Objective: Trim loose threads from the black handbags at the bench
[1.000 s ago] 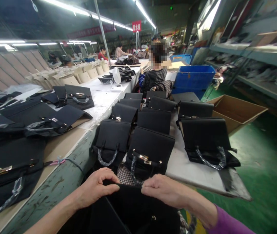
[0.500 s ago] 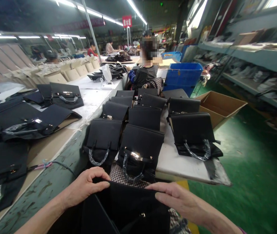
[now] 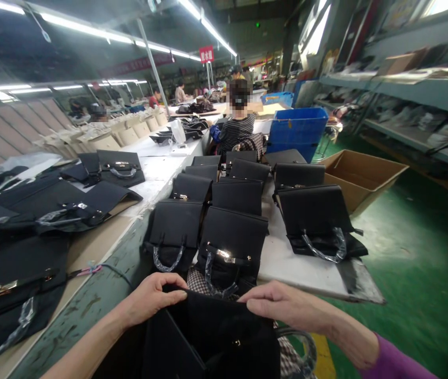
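Observation:
A black handbag point(image 3: 212, 337) stands open at the bottom centre, close to me. My left hand point(image 3: 151, 297) pinches the left end of its top edge, fingers curled over the rim. My right hand point(image 3: 283, 305) grips the right end of the same edge, thumb and fingers pressed on the fabric. A small metal fitting shows on the bag's front. Just beyond it lie rows of finished black handbags point(image 3: 232, 231) with plastic-wrapped handles and gold clasps.
More black bags point(image 3: 22, 263) lie on the long green-edged workbench point(image 3: 101, 289) at left. A white board point(image 3: 287, 258) carries the rows of bags. A person in a striped top point(image 3: 236, 129) sits ahead. A blue bin point(image 3: 298, 129) and an open cardboard box point(image 3: 360, 173) stand on the green floor at right.
Both hands stay on the bag's top edge. The right hand shifted a little along the rim and its fingers went from closed to flatter and back to a grip. The view swung slightly.

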